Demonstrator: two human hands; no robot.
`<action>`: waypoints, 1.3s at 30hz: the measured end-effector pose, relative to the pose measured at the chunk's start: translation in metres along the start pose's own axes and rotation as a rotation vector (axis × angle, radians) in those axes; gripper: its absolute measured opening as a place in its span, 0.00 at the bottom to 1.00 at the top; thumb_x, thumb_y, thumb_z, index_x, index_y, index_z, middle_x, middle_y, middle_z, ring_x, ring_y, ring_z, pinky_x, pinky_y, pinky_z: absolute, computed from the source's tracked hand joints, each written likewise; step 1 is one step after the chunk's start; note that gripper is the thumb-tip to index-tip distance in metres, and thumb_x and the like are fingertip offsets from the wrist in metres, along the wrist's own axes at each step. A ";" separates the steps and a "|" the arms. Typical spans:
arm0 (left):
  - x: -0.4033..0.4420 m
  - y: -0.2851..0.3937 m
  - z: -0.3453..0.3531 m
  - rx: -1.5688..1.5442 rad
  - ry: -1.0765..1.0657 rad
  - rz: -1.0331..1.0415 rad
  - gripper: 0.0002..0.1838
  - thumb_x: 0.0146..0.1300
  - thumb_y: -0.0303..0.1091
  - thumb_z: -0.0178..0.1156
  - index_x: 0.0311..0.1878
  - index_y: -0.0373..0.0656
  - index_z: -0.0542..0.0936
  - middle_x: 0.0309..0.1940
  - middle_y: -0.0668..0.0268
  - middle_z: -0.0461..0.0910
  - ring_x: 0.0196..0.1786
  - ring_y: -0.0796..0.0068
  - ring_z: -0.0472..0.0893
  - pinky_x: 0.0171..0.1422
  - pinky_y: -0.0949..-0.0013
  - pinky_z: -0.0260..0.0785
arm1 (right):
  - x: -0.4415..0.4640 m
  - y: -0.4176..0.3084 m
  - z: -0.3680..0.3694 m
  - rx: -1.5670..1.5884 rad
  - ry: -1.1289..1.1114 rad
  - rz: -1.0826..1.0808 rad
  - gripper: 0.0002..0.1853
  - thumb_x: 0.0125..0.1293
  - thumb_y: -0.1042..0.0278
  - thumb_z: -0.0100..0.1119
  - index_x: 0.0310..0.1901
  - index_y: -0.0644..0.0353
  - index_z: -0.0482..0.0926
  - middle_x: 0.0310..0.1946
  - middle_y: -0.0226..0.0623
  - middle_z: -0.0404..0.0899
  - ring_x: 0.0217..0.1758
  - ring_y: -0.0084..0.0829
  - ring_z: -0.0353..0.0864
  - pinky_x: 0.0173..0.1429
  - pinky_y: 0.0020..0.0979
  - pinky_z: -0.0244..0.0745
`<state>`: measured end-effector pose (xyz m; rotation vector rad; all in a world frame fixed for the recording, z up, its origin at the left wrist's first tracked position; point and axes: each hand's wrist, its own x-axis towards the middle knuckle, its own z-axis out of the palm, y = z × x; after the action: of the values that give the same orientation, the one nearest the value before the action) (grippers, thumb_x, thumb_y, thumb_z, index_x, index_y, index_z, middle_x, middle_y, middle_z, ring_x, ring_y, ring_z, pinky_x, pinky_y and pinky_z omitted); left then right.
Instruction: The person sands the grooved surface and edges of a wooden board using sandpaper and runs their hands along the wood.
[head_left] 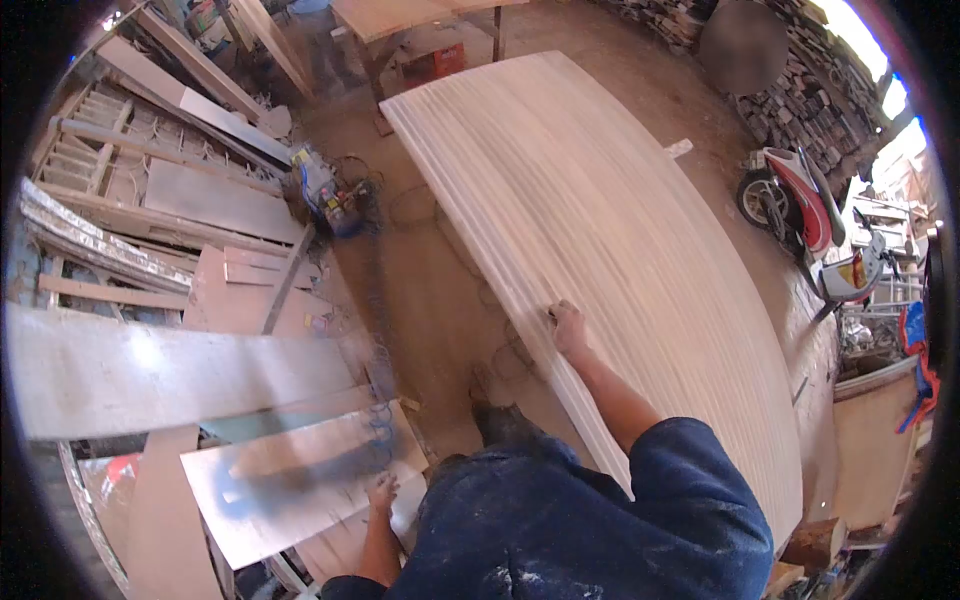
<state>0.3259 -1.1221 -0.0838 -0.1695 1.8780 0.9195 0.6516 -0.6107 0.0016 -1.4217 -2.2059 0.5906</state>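
Observation:
A long, pale wooden panel with fine lengthwise grooves [610, 200] lies raised above the floor. My right hand [568, 328] is at its left edge with the fingers curled; a small dark thing shows at the fingertips, too small to name. My left hand [382, 492] is low on the left, over the edge of a light sheet [240, 510] with a dark blue smear. Its fingers are blurred, and I cannot make out whether they hold anything.
Boards and planks [190, 370] crowd the left side. A compressor-like machine [335, 195] with hoses stands on the floor. A wooden table [420, 15] is at the top. On the right are a red and white motorbike [800, 195] and stacked wood [810, 110].

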 end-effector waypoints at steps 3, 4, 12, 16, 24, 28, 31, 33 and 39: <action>-0.027 -0.019 0.005 -0.079 -0.001 0.102 0.21 0.64 0.38 0.67 0.58 0.41 0.80 0.39 0.67 0.83 0.38 0.73 0.83 0.39 0.71 0.70 | -0.049 0.003 -0.022 -0.022 -0.021 0.051 0.09 0.65 0.68 0.60 0.34 0.66 0.81 0.36 0.54 0.80 0.42 0.57 0.81 0.46 0.51 0.74; -0.041 -0.031 0.005 -0.126 -0.015 0.140 0.20 0.64 0.38 0.67 0.57 0.40 0.80 0.37 0.68 0.82 0.37 0.73 0.82 0.39 0.71 0.70 | -0.066 0.003 -0.031 -0.026 -0.027 0.051 0.09 0.65 0.68 0.60 0.34 0.66 0.81 0.36 0.54 0.80 0.42 0.57 0.81 0.46 0.51 0.74; -0.063 -0.235 -0.026 0.004 -0.134 0.172 0.17 0.64 0.37 0.67 0.47 0.32 0.83 0.40 0.63 0.85 0.38 0.71 0.82 0.41 0.67 0.74 | -0.218 0.047 -0.079 -0.063 -0.035 0.092 0.07 0.61 0.71 0.59 0.37 0.64 0.83 0.38 0.51 0.80 0.45 0.54 0.82 0.48 0.47 0.75; -0.103 -0.243 -0.032 0.399 -0.210 0.073 0.15 0.63 0.37 0.68 0.46 0.34 0.84 0.40 0.63 0.85 0.38 0.69 0.82 0.43 0.66 0.74 | -0.293 0.060 -0.108 -0.074 -0.026 0.151 0.09 0.59 0.74 0.57 0.39 0.62 0.85 0.37 0.49 0.81 0.46 0.51 0.82 0.50 0.46 0.75; -0.113 -0.203 0.004 0.101 -0.315 0.035 0.24 0.64 0.31 0.65 0.64 0.42 0.74 0.42 0.65 0.82 0.44 0.67 0.83 0.46 0.69 0.76 | -0.445 0.087 -0.165 -0.018 0.004 0.226 0.14 0.60 0.77 0.58 0.46 0.57 0.86 0.39 0.45 0.81 0.48 0.49 0.81 0.53 0.45 0.76; -0.131 -0.167 0.065 0.232 -0.232 0.087 0.24 0.65 0.28 0.64 0.64 0.41 0.75 0.46 0.63 0.81 0.47 0.68 0.83 0.51 0.71 0.76 | -0.532 0.110 -0.202 -0.024 0.011 0.223 0.13 0.59 0.77 0.59 0.46 0.56 0.86 0.38 0.42 0.81 0.48 0.48 0.81 0.53 0.45 0.77; -0.141 -0.167 0.118 0.216 -0.294 0.236 0.23 0.65 0.24 0.63 0.64 0.38 0.75 0.50 0.57 0.82 0.48 0.67 0.83 0.57 0.68 0.76 | -0.602 0.128 -0.230 -0.050 -0.016 0.231 0.15 0.58 0.76 0.61 0.48 0.54 0.86 0.38 0.39 0.80 0.48 0.46 0.80 0.53 0.45 0.77; -0.191 -0.161 0.172 0.390 -0.335 0.292 0.24 0.65 0.23 0.63 0.64 0.36 0.75 0.55 0.54 0.81 0.51 0.65 0.83 0.63 0.64 0.75 | -0.653 0.139 -0.251 -0.045 -0.051 0.260 0.15 0.58 0.75 0.62 0.48 0.52 0.86 0.39 0.38 0.79 0.49 0.46 0.78 0.53 0.45 0.77; -0.342 -0.216 0.341 0.868 -0.194 1.476 0.23 0.62 0.30 0.65 0.60 0.33 0.78 0.60 0.50 0.78 0.64 0.51 0.77 0.72 0.51 0.65 | -0.807 0.167 -0.310 -0.041 -0.051 0.363 0.15 0.58 0.71 0.63 0.48 0.52 0.85 0.42 0.38 0.79 0.50 0.45 0.78 0.54 0.45 0.77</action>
<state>0.8458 -1.1411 0.0141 1.9366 1.8566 0.7978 1.2504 -1.2545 0.0458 -1.8653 -2.0186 0.7115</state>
